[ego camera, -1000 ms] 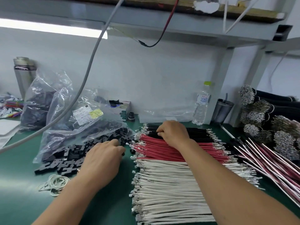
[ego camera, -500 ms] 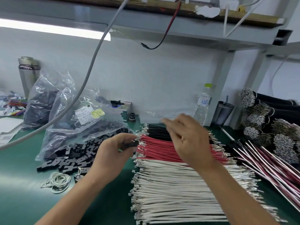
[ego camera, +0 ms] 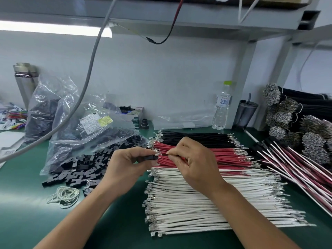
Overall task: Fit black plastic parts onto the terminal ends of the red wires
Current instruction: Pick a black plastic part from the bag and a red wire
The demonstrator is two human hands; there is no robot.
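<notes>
Above the green desk (ego camera: 27, 203), the left hand (ego camera: 125, 166) pinches a small black plastic part (ego camera: 147, 157) in its grip, while the right hand (ego camera: 194, 162) pinches one thin red wire (ego camera: 164, 154), whose silver metal terminal (ego camera: 157, 155) meets the part. Both are held just above the flat row of red wires (ego camera: 224, 157), between black wires (ego camera: 194, 139) and white wires (ego camera: 188, 203); loose black plastic parts (ego camera: 79, 174) spill from a clear plastic bag (ego camera: 86, 139) at the left.

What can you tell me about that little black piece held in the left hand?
The black plastic part is small, dark and matte, mostly hidden by the fingers of the left hand, which pinches it above the red wires. Its open end faces right, toward the metal terminal of the one red wire that the right hand pinches. The terminal sits at its mouth; whether it is inside cannot be told.
</notes>
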